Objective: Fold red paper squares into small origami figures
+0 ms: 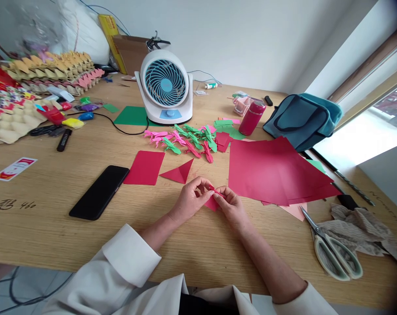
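Note:
Between my two hands is a small folded piece of red paper (212,203), pinched near its upper edge. My left hand (195,197) grips its left side with thumb and fingers. On the other side, my right hand (229,203) pinches it, the two thumbs nearly meeting. Fingers partly hide the folds. Just beyond my left hand lies a red paper triangle (179,172) with a crease, beside a red paper rectangle (145,167). Folded paper figures (193,138) in pink, green and red are heaped farther back. Large red paper sheets (267,170) spread to the right.
A black phone (99,192) lies at left. White-handled scissors (332,251) and a crumpled cloth (356,227) are at right. Behind stand a fan (166,87), a red flask (252,118) and a teal bag (303,120). Egg trays (50,72) are stacked far left.

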`<state>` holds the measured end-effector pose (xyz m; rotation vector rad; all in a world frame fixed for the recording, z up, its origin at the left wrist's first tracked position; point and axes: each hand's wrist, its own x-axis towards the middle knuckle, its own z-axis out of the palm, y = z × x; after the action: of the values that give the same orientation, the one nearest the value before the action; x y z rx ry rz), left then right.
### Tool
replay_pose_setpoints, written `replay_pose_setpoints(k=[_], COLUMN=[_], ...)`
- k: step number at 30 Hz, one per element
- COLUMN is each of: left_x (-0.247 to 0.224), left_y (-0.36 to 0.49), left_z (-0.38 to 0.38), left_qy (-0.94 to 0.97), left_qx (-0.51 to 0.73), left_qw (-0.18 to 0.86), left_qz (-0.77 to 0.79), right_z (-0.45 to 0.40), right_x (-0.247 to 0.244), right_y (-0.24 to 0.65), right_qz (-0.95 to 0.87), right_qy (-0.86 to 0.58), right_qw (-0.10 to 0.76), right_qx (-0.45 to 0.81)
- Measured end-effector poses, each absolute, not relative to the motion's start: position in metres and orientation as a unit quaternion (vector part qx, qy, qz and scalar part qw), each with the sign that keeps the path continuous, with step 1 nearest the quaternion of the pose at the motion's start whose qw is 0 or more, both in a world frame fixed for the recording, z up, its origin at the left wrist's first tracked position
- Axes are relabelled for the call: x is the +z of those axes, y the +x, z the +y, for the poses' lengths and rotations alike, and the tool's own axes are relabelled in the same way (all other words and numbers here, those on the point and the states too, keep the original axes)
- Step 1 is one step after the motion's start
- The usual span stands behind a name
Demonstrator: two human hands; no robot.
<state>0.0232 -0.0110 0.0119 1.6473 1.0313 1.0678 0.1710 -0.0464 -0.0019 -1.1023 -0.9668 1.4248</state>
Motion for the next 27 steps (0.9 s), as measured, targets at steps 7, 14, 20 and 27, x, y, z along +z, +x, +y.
replay_pose_setpoints(k=[7, 14, 20, 27], left_x=[0.0106, 0.0119, 0.0133, 0.0096], left_y=[0.0218, 0.0237, 0.0244, 0.0249], left_z=[-0.0147, -0.0132, -0.0131, -0.0119], left_qy=[0.697, 0.712, 0.691, 0.630], left_qx=[0.459, 0.458, 0.442, 0.446], left_qw=[0.352, 0.337, 0.380, 0.468], left_qz=[0.424, 0.412, 0.427, 0.430], right_z=[-0.0459, -0.0471, -0.0478, -0.0493], right_x=[-0.0069, -0.0034, -0.0007, 0.0004], right_y=[0.1692, 0.1670, 0.1661, 0.1666], right_qz=[-0.380, -0.390, -0.402, -0.418], right_qy=[-0.467, -0.483, -0.476, -0.469], right_qw=[0.545, 0.554, 0.552, 0.541], right_qx=[0.583, 0.555, 0.555, 0.558])
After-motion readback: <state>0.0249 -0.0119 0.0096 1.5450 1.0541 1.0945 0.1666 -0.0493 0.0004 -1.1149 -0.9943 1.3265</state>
